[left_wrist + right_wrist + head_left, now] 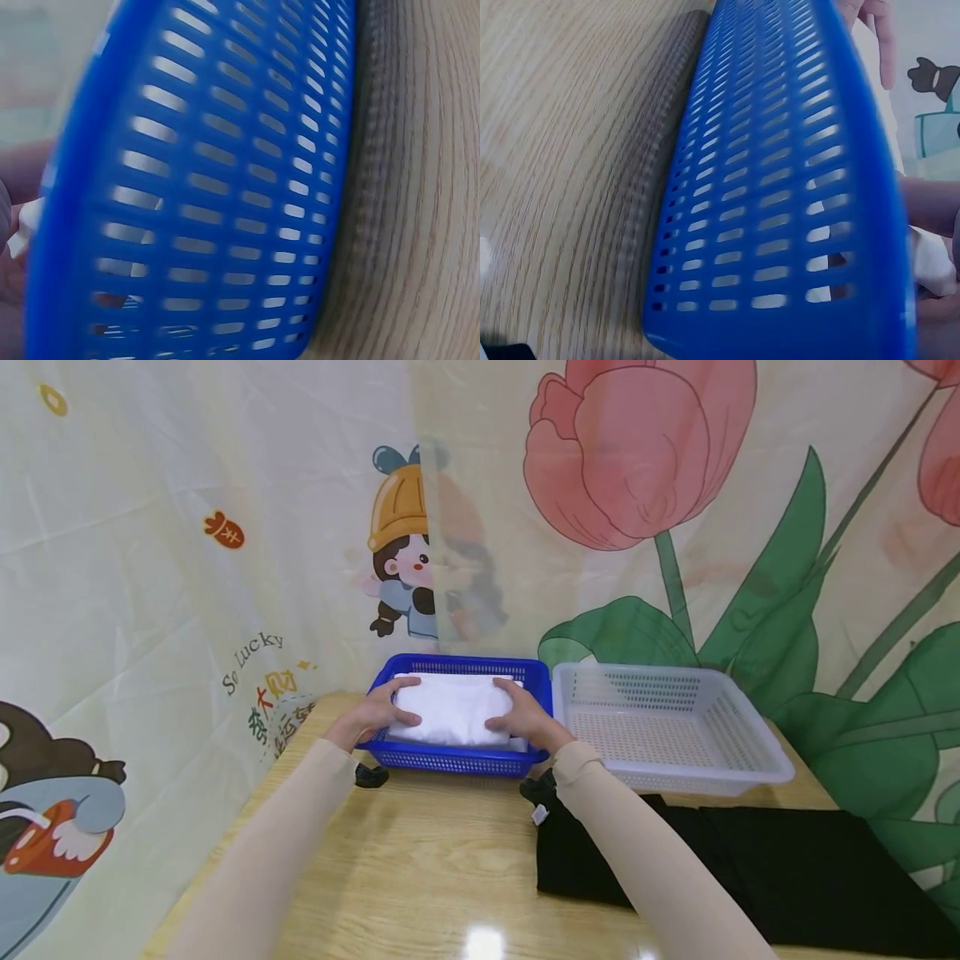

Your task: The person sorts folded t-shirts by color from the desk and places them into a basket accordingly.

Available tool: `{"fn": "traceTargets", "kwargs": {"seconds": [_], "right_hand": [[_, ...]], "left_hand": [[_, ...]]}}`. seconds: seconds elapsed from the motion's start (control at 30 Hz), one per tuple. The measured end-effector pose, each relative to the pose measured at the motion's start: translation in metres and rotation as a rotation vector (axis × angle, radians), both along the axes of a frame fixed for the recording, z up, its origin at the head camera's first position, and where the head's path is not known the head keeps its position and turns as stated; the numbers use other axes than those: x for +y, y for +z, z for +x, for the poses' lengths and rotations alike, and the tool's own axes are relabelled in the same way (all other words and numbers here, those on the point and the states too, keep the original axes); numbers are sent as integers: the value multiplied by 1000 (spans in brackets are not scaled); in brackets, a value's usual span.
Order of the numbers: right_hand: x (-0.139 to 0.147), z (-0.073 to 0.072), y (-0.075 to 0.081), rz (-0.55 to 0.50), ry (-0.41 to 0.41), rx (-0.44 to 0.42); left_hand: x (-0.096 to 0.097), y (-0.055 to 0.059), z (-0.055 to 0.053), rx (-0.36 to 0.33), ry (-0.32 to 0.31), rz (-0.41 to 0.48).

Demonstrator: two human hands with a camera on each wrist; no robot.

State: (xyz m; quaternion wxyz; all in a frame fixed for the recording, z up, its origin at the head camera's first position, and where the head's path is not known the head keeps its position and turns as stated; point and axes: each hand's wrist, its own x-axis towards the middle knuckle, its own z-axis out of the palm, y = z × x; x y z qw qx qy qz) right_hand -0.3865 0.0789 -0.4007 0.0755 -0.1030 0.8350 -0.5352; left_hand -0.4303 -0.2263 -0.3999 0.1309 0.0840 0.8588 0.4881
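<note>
A folded white cloth (450, 710) lies in the blue plastic basket (457, 764), its top about level with the rim. My left hand (378, 706) grips the cloth's left end, thumb over the near part and fingers toward the far edge. At the opposite end, my right hand (525, 714) holds it the same way. More white fabric shows beneath the cloth. In the left wrist view the slotted side of the basket (202, 180) hides most of the left hand. The right wrist view shows the right hand's fingers (930, 202) behind the basket rim, beside white fabric (932, 259).
A white plastic basket (750, 768) stands right of the blue one on the wooden table (435, 860). Folded black fabric (810, 868) with a small white tag (539, 814) lies at the front right. A small black item (371, 776) sits by the blue basket's left corner. A printed curtain (480, 527) hangs behind.
</note>
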Motion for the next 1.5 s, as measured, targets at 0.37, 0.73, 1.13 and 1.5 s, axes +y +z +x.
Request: {"fn": "traceTargets", "kwargs": {"seconds": [0.37, 0.73, 1.13, 1.5], "right_hand": [[-7, -15, -19, 38, -81, -31], [-14, -17, -23, 46, -157, -120], [-17, -21, -31, 119, -189, -208], [17, 17, 26, 190, 64, -112]], "left_hand": [[6, -11, -16, 58, -35, -3], [11, -22, -26, 36, -26, -117], [14, -25, -21, -16, -16, -282], [17, 7, 0, 194, -75, -528]]}}
